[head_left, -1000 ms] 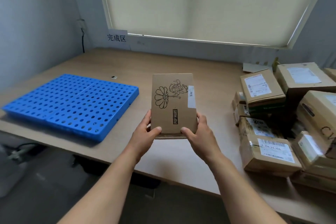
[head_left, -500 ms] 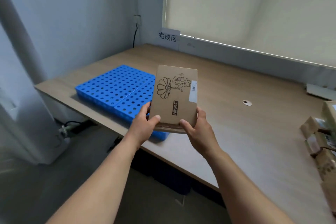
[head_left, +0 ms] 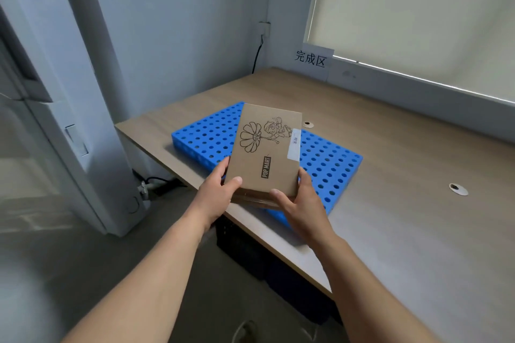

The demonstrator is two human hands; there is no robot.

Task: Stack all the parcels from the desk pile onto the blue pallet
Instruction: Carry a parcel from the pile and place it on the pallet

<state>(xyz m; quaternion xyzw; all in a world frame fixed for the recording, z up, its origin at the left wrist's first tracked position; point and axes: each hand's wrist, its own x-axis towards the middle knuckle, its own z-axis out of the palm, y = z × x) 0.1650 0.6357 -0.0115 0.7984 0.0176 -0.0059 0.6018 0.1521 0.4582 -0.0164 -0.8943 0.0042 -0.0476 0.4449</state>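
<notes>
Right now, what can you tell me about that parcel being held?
The parcel is a flat brown cardboard box, printed with a flower, a cartoon figure and a POP MART tag, with a white sticker by its right edge. The left hand and right hand hold its near corners, thumbs on top. It is tilted over the pallet.

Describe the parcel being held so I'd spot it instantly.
Find the blue pallet on the wooden desk. Over its near edge, the left hand and right hand hold a flat brown parcel. Its face shows a flower drawing and a black POP MART label.
</notes>
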